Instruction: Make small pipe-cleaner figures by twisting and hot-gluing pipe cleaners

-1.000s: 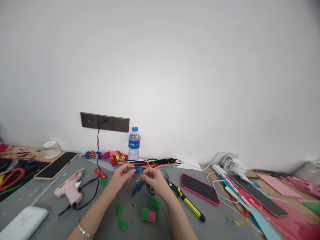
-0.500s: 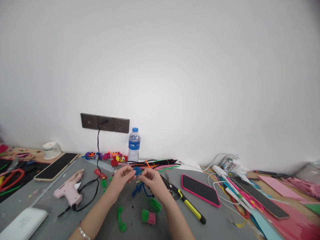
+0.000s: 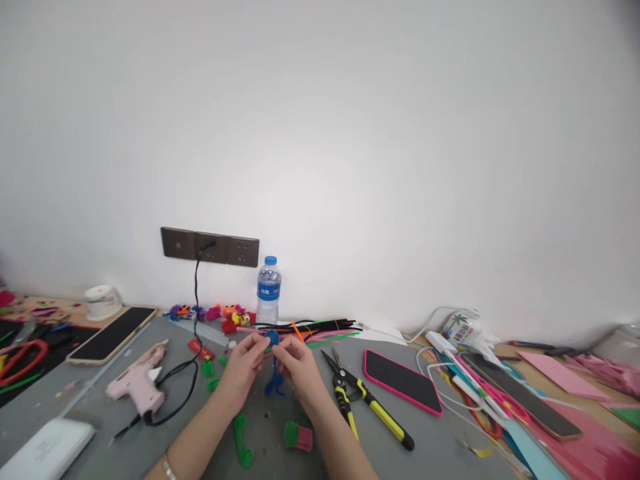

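Between my two hands is a blue coil of pipe cleaner, held up over the grey mat. My left hand pinches its left side; my right hand closes on its right side with thumb and finger. Loose blue pipe cleaner pieces show below the fingers; whether they join the coil I cannot tell. On the mat nearer me lie a green pipe cleaner piece with round ends and a green and pink coiled piece.
Yellow-handled pliers and a pink-edged phone lie to the right. A pink glue gun with a black cord is on the left. Behind my hands stand a water bottle and a bundle of pipe cleaners.
My right hand has shifted slightly left and up, uncovering more of the pliers. The blue strand that hung by my right fingers now hangs more centrally.
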### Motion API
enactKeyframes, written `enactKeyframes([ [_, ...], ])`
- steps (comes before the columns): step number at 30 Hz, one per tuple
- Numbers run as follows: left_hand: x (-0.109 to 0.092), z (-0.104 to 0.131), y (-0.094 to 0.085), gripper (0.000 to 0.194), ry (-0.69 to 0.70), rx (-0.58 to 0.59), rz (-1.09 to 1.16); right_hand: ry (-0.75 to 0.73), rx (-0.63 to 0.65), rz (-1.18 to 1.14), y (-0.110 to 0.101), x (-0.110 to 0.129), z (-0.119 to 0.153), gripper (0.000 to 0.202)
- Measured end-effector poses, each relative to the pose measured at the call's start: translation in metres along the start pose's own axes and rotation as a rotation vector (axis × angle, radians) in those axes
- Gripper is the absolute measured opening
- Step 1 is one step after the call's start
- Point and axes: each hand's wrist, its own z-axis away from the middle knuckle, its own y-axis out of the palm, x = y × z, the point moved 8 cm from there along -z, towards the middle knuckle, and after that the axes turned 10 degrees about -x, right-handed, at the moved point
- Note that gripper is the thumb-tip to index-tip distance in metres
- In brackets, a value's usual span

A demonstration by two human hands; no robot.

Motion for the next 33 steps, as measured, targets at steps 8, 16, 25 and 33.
enactKeyframes([
  [8, -0.005, 0.006, 0.003, 0.046, 0.042, -0.043, -0.046, 0.014, -0.058, -0.081, -0.001, -0.003, -0.001, 0.039],
  [16, -0.004, 0.006, 0.002, 0.045, 0.048, -0.051, -0.095, -0.029, -0.077, -0.063, -0.003, 0.002, -0.001, 0.035],
  [25, -0.008, 0.003, 0.002, 0.039, 0.112, -0.003, -0.278, -0.073, -0.024, 0.009, -0.010, 0.013, -0.004, 0.037],
  [33, -0.008, 0.001, 0.001, 0.037, 0.111, 0.029, -0.349, -0.100, 0.040, 0.095, -0.014, 0.029, 0.000, 0.033],
])
